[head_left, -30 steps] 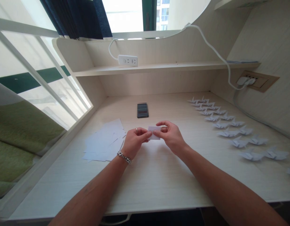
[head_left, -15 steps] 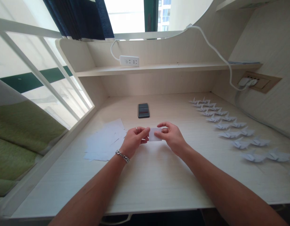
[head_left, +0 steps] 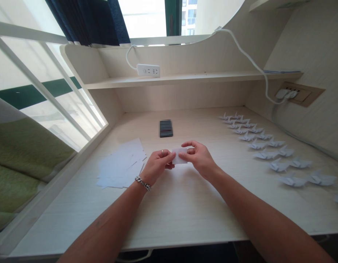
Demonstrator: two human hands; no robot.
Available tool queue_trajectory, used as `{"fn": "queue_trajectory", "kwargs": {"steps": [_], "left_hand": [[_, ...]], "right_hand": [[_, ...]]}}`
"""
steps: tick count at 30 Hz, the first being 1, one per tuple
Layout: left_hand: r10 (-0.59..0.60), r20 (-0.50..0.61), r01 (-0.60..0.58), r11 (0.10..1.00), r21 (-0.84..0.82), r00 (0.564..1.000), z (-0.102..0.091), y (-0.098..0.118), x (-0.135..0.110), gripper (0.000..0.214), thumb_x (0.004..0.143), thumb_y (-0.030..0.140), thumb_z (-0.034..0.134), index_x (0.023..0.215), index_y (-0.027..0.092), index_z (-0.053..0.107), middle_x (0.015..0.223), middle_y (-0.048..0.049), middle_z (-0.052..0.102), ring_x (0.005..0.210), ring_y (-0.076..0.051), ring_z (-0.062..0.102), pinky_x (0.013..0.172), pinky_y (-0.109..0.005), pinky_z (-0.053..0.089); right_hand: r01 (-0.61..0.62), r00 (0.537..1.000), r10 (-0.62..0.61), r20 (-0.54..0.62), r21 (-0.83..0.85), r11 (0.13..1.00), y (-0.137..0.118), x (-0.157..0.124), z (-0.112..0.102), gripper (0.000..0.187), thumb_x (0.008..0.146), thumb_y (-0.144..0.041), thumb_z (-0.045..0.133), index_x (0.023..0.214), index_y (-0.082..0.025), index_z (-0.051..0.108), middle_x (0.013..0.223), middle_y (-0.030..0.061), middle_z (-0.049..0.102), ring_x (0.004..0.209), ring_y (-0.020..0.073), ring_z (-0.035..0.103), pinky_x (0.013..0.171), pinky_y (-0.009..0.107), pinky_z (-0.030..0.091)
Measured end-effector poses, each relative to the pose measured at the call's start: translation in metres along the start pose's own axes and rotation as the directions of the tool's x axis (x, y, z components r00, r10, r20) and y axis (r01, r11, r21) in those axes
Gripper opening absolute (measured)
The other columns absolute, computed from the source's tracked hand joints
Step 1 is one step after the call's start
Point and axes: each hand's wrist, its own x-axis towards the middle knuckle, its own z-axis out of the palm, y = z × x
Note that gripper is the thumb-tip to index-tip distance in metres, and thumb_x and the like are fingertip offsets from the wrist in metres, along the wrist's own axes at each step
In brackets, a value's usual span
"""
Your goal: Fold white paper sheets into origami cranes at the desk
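Observation:
A small white folded paper (head_left: 180,158) is held between both hands above the middle of the desk. My left hand (head_left: 158,162), with a ring and a chain bracelet, pinches its left edge between thumb and fingers. At the right edge, my right hand (head_left: 198,157) grips it with the thumb on the near face and the index finger raised along the top. Behind the paper, the other fingertips are partly hidden. Left of my left hand lies a loose pile of white paper sheets (head_left: 119,164).
Several white paper cranes (head_left: 264,154) stand in two rows along the right of the desk (head_left: 185,212). A dark phone-like device (head_left: 166,128) lies behind my hands. On the shelf sits a white power strip (head_left: 148,70); its cable runs to a wall socket (head_left: 300,94).
The view has shifted slightly. My left thumb now reaches a little further over the paper's left edge; both hands keep hold of it.

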Motion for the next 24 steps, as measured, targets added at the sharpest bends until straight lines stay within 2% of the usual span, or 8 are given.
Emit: {"fn": "queue_trajectory", "kwargs": {"steps": [4,7,9,14,19,24], "left_hand": [[0.084,-0.036,-0.079,0.991,0.107,0.996,0.0007,-0.0030,0.0019,0.033,0.071,0.042,0.073,0.061,0.014,0.059,0.055,0.0008,0.055,0.054,-0.010,0.050,0.056,-0.023,0.042],[0.102,-0.055,-0.096,0.990,0.098,0.993,0.0009,-0.0047,0.0029,0.034,0.074,0.045,0.069,0.063,0.015,0.059,0.057,0.0005,0.056,0.056,-0.010,0.051,0.057,-0.024,0.045],[0.089,-0.052,-0.082,0.990,0.111,0.995,0.0005,-0.0046,0.0028,0.035,0.074,0.047,0.069,0.065,0.015,0.060,0.057,-0.0001,0.057,0.056,-0.011,0.053,0.058,-0.025,0.045],[0.075,0.040,-0.082,0.969,0.231,0.996,-0.0020,-0.0014,0.0008,0.033,0.069,0.042,0.074,0.057,0.016,0.058,0.054,-0.0009,0.059,0.053,-0.011,0.053,0.055,-0.024,0.041],[0.016,0.054,-0.029,0.971,0.239,0.998,-0.0009,-0.0005,-0.0008,0.029,0.064,0.036,0.078,0.055,0.016,0.059,0.054,-0.0023,0.063,0.054,-0.012,0.055,0.056,-0.025,0.042],[-0.060,0.071,0.040,0.967,0.253,0.996,0.0012,-0.0012,-0.0017,0.026,0.066,0.037,0.076,0.058,0.015,0.064,0.055,-0.0034,0.063,0.053,-0.013,0.056,0.054,-0.024,0.042]], "right_hand": [[-0.010,0.999,0.011,0.039,-0.014,1.000,-0.0007,0.0001,-0.0002,0.040,0.064,-0.031,0.077,0.097,-0.018,0.058,0.055,-0.0035,0.062,0.054,0.0152,0.058,0.056,0.027,0.041],[-0.017,0.999,0.016,0.052,0.016,1.000,-0.0030,0.0002,-0.0003,0.041,0.064,-0.031,0.077,0.097,-0.017,0.057,0.056,-0.0030,0.063,0.054,0.0146,0.057,0.057,0.027,0.041],[-0.017,0.998,0.015,0.054,0.023,1.000,-0.0033,0.0006,-0.0007,0.041,0.064,-0.031,0.077,0.098,-0.017,0.057,0.056,-0.0032,0.063,0.055,0.0147,0.058,0.058,0.027,0.041],[-0.006,1.000,0.005,0.022,0.044,0.999,0.0026,0.0030,-0.0009,0.037,0.068,-0.034,0.073,0.098,-0.017,0.059,0.057,-0.0041,0.062,0.051,0.0132,0.056,0.053,0.025,0.039],[0.018,0.999,-0.015,-0.049,0.051,0.999,0.0028,0.0026,0.0005,0.039,0.066,-0.034,0.075,0.099,-0.018,0.059,0.067,0.0008,0.069,0.056,0.0161,0.061,0.057,0.028,0.046],[0.022,1.000,-0.022,0.006,-0.017,1.000,0.0012,0.0006,0.0006,0.035,0.071,-0.034,0.072,0.100,-0.018,0.060,0.063,0.0001,0.068,0.056,0.0162,0.062,0.056,0.027,0.045]]}}
